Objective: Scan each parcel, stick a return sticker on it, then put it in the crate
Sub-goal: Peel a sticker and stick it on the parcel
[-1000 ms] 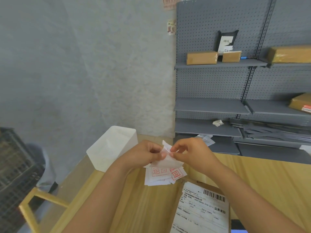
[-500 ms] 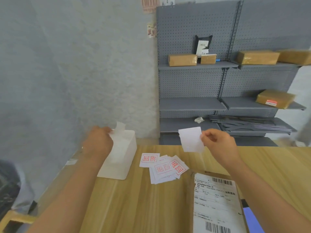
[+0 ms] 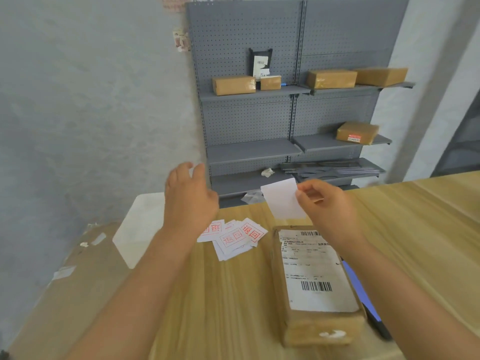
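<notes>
A brown parcel [image 3: 315, 284] with a white shipping label and barcode lies on the wooden table, near the front right. My right hand [image 3: 327, 206] pinches a peeled white sticker [image 3: 283, 198] by its edge, held in the air just beyond the parcel's far end. A loose pile of return stickers [image 3: 233, 239] with red print lies left of the parcel. My left hand [image 3: 189, 198] hovers above the table between the pile and the white bin, fingers loosely curled, holding nothing that I can see.
A white plastic bin [image 3: 141, 224] stands at the table's left edge. A dark phone-like device [image 3: 363, 297] lies partly under the parcel's right side. Grey shelving [image 3: 293, 120] behind the table carries several brown boxes.
My left hand has come back from the white bin toward the middle, without the backing paper it held. My right hand still holds the sticker in about the same place.
</notes>
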